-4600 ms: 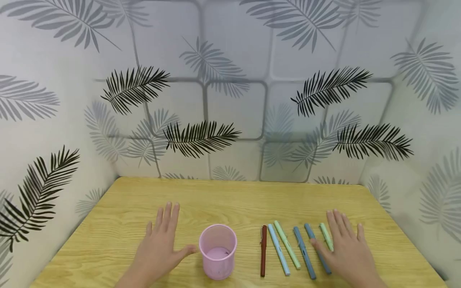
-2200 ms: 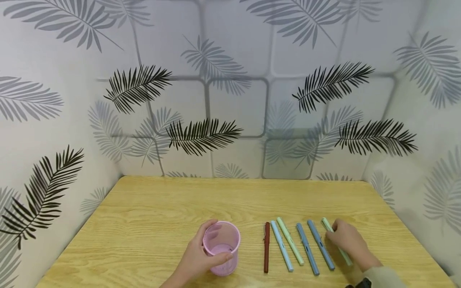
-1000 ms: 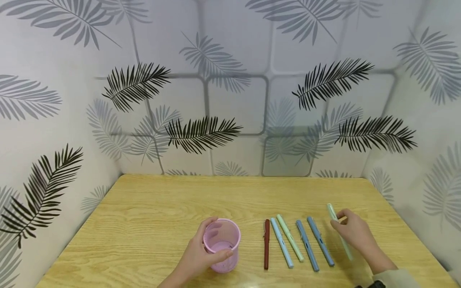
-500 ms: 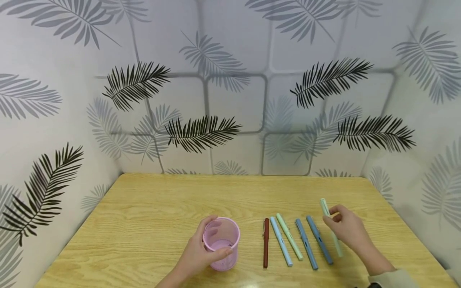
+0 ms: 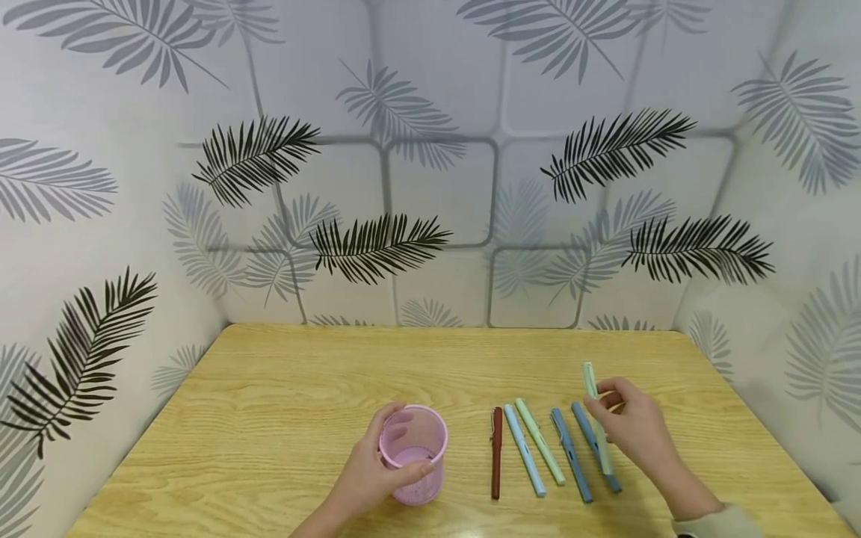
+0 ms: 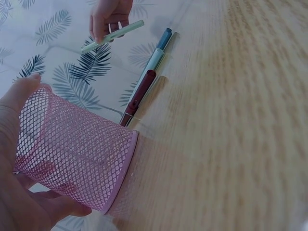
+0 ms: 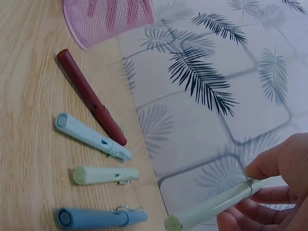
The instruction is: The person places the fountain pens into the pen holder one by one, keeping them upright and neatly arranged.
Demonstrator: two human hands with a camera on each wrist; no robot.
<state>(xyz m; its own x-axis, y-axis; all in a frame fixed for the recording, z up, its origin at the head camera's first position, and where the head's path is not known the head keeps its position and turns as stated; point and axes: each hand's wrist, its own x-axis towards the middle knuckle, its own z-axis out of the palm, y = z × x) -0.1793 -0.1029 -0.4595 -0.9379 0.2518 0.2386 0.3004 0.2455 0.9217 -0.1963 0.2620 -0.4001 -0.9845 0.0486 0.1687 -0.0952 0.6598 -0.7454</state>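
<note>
A pale green pen rides clear of the wooden table, pinched between thumb and fingertips of the right hand above the right end of a row of pens. The left hand curls round a pink mesh cup, holding it upright on the table; its inside looks bare. Between the two lie the other pens: a dark red pen nearest the cup, a light blue pen, a mint pen and two darker blue pens. By the look of it, no pen is in the cup; one is lifted, five wait.
</note>
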